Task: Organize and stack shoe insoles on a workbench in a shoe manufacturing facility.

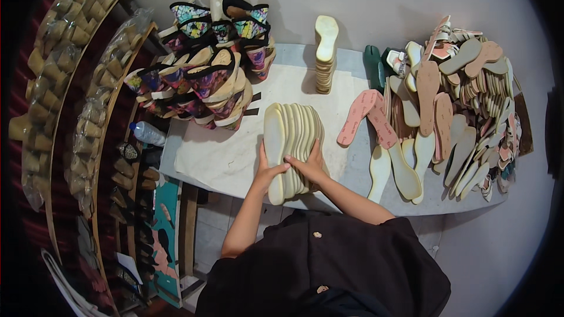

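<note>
Between my two hands is a row of cream shoe soles (291, 126), standing on edge and pressed face to face near the table's front edge. My left hand (267, 167) grips the row from its left side, its thumb across the front sole. From the right, my right hand (310, 164) closes round the same soles, and its thumb meets the left one near the middle. The lower ends of the soles reach about the table's edge. Farther back, a separate pile of cream soles (326, 38) stands on the table, topped by one pale sole.
Floral wedge sandals (214, 82) are stacked at the table's left. Pink insoles (367, 114), loose soles and a large heap of soles (476, 88) cover the right, beside a green shoe last (373, 64). Shelves with bagged heels (76, 17) and a water bottle (148, 134) stand left.
</note>
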A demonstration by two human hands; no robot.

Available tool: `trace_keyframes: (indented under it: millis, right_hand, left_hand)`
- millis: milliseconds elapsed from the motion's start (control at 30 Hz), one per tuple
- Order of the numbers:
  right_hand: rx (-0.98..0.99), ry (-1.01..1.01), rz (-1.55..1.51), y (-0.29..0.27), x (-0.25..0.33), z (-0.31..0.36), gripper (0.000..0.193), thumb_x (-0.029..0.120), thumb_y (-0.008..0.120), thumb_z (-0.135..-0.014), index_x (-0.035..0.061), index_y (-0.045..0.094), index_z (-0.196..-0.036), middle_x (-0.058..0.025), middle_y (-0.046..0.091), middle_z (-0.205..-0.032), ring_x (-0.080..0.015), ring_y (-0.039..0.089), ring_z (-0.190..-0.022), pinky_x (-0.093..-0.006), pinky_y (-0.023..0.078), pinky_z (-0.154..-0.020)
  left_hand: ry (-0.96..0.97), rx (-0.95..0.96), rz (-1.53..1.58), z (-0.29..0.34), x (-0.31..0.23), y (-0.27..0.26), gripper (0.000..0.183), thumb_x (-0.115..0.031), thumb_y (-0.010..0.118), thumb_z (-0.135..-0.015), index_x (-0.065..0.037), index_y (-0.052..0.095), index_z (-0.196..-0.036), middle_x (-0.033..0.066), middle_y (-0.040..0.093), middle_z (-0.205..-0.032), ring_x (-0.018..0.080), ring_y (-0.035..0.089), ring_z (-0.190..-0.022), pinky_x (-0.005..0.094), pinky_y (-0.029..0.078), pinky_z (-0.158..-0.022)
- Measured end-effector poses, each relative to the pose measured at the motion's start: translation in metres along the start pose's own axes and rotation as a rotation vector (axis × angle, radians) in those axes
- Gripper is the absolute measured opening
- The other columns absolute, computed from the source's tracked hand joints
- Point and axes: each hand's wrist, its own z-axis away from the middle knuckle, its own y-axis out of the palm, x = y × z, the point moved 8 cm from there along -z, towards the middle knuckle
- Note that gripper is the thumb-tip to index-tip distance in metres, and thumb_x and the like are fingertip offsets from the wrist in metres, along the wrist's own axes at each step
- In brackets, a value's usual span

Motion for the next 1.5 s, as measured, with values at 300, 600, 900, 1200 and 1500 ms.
trace_keyframes:
  millis: [300, 600, 900, 1200, 1500]
  right_hand:
    - [0.154, -0.211, 0.105, -0.001, 0.007, 0.009, 0.077, 0.041, 0.061, -0.073, 0.0105, 0.030, -0.137, -0.0191, 0.045, -0.128, -0.0330, 0.040, -0.120, -0.0546, 0.017, -0.099]
    - [-0.183, 0.071, 0.512, -0.044, -0.068, -0.068, 0.054, 0.034, 0.062, -0.072, -0.0023, 0.051, -0.110, -0.0194, 0.063, -0.087, -0.0341, 0.062, -0.083, -0.0377, 0.045, -0.077]
    - [-0.053, -0.186, -0.028, -0.007, -0.029, -0.032, 0.042, 0.032, 0.039, -0.094, 0.0019, 0.040, -0.124, -0.0201, 0.057, -0.106, -0.0271, 0.054, -0.096, -0.0348, 0.039, -0.088]
    - [-0.064, -0.288, -0.011, -0.040, -0.010, -0.004, 0.047, 0.038, 0.036, -0.095, 0.0018, 0.041, -0.125, -0.0153, 0.054, -0.113, -0.0242, 0.051, -0.105, -0.0376, 0.035, -0.095]
    - [-0.309, -0.101, 0.358, -0.065, -0.045, -0.028, 0.057, 0.049, 0.036, -0.090, 0.0161, 0.034, -0.136, -0.0164, 0.036, -0.134, -0.0351, 0.031, -0.126, -0.0671, 0.009, -0.095]
  left_hand:
    - [-0.008, -0.180, 0.024, 0.001, 0.082, -0.128, 0.069, -0.013, 0.058, -0.070, -0.004, 0.032, -0.134, 0.0176, 0.042, -0.127, 0.0284, 0.048, -0.111, 0.0364, 0.043, -0.089]
    - [0.101, -0.439, -0.549, 0.015, 0.039, -0.119, 0.064, -0.022, 0.062, -0.077, 0.003, 0.034, -0.128, 0.0235, 0.052, -0.117, 0.0342, 0.051, -0.109, 0.0387, 0.039, -0.092]
    - [-0.049, -0.319, -0.634, 0.013, 0.027, -0.094, 0.039, -0.024, 0.043, -0.091, 0.001, 0.046, -0.120, 0.0239, 0.058, -0.108, 0.0388, 0.054, -0.103, 0.0409, 0.042, -0.088]
    - [0.053, -0.241, -0.598, -0.008, 0.052, -0.076, 0.048, -0.038, 0.044, -0.092, 0.001, 0.050, -0.119, 0.0221, 0.058, -0.110, 0.0329, 0.055, -0.105, 0.0370, 0.040, -0.089]
    - [0.272, -0.333, -0.807, -0.045, 0.044, -0.075, 0.041, -0.032, 0.037, -0.095, 0.004, 0.053, -0.104, 0.0227, 0.054, -0.094, 0.0386, 0.049, -0.091, 0.0445, 0.038, -0.084]
